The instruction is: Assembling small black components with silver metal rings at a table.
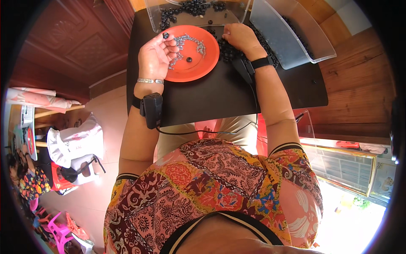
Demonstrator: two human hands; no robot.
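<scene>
Pinching a black piece (165, 35), left fingers (172, 42) show; right fingers (228, 30) curl, tips hidden, grip unclear.

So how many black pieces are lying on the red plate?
1: the black piece near the middle of the red plate. Others may be hidden, since the left hand covers part of the plate; another piece is at its fingertips.

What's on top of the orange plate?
Tiny silvery bits and one round black piece lie on the plate. The left hand covers some of its left side; what's under there can't be seen.
</scene>
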